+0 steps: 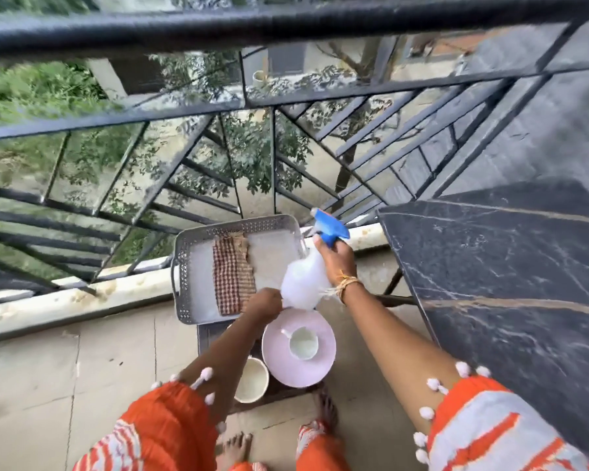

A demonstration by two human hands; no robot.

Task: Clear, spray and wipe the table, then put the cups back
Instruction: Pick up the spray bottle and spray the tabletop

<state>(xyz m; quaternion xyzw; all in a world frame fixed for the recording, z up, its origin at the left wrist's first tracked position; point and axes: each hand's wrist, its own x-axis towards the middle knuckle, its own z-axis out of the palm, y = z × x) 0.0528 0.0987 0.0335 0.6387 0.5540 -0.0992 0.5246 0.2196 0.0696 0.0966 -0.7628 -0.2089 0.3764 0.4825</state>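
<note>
since the dark marble table [510, 283] looks bare, clearing seems done; right hand [334, 254] is clamped on the spray bottle [306, 280], left hand [264, 302] closed at its base; cup [303, 342] waits on pink plate [286, 372]; spraying, wiping with the checked cloth [232, 277] remain.

Black metal railing [272, 107] edges a beige tiled balcony floor [82, 368], with leafy trees [249, 158] beyond in daylight.
</note>
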